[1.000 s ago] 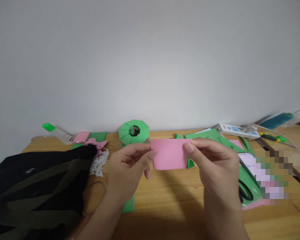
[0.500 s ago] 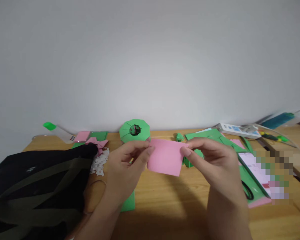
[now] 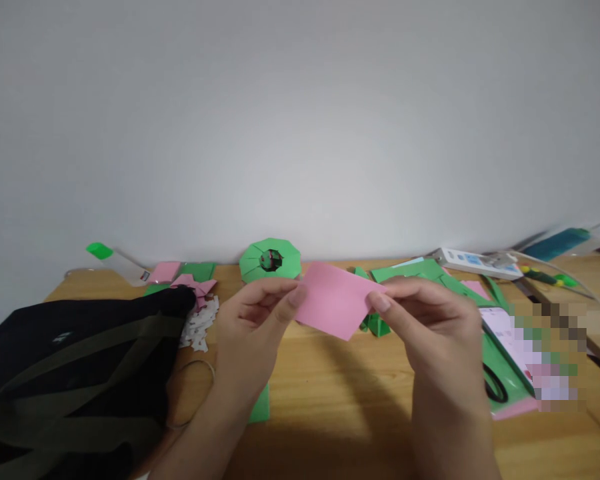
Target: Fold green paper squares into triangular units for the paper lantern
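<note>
A small pink sheet of paper point(image 3: 333, 301) is held up above the table between both hands, tilted so that one corner points down. My left hand point(image 3: 260, 327) pinches its left side between thumb and fingers. At the right corner, my right hand point(image 3: 430, 327) grips the sheet the same way. Behind the paper stands a green folded-paper ring point(image 3: 254, 263) with a dark opening. Green folded pieces point(image 3: 379, 325) show partly behind the sheet's right edge. A flat green paper point(image 3: 261, 405) lies on the table, partly hidden by my left forearm.
A black bag point(image 3: 80, 387) fills the left, beside white paper scraps point(image 3: 200, 327) and a pink folded piece point(image 3: 196, 287). To the right are green sheets point(image 3: 415, 272), a phone point(image 3: 505, 340), a black loop point(image 3: 497, 387) and a power strip point(image 3: 480, 263). A wall rises behind the wooden table point(image 3: 330, 413).
The pink paper has turned from nearly level to a diagonal tilt, a corner now pointing down. It looks flatter than before. Both hands keep their pinch and have shifted only slightly.
</note>
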The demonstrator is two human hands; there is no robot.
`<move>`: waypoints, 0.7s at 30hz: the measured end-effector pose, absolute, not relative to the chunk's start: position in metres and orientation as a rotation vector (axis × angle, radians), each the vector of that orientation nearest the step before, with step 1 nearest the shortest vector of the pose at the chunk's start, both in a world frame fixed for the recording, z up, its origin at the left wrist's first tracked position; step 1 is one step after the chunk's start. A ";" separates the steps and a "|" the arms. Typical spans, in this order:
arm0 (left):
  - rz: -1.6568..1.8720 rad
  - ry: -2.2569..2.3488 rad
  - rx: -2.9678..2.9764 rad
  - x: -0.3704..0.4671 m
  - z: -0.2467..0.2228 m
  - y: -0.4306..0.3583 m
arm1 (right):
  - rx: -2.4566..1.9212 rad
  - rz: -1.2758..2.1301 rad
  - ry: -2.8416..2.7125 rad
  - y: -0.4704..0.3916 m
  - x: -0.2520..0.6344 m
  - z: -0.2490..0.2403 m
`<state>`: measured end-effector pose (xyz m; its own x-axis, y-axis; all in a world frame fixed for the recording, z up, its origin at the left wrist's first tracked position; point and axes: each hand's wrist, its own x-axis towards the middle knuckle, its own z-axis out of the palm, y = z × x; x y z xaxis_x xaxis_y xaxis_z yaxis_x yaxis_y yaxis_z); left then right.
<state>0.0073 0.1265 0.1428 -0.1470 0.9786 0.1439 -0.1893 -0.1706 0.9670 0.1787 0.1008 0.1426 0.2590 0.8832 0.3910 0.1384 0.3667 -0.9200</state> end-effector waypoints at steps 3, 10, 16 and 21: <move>1.560 1.085 1.112 0.008 0.140 0.126 | -1.098 0.642 -1.234 0.099 0.178 0.142; 1.629 1.169 1.200 0.007 0.135 0.125 | -1.060 0.600 -1.344 0.100 0.177 0.143; 1.629 1.181 1.270 0.006 0.137 0.125 | -1.056 0.572 -1.493 0.101 0.183 0.144; 1.583 1.220 1.525 0.000 0.137 0.127 | -1.106 0.633 -1.677 0.104 0.192 0.154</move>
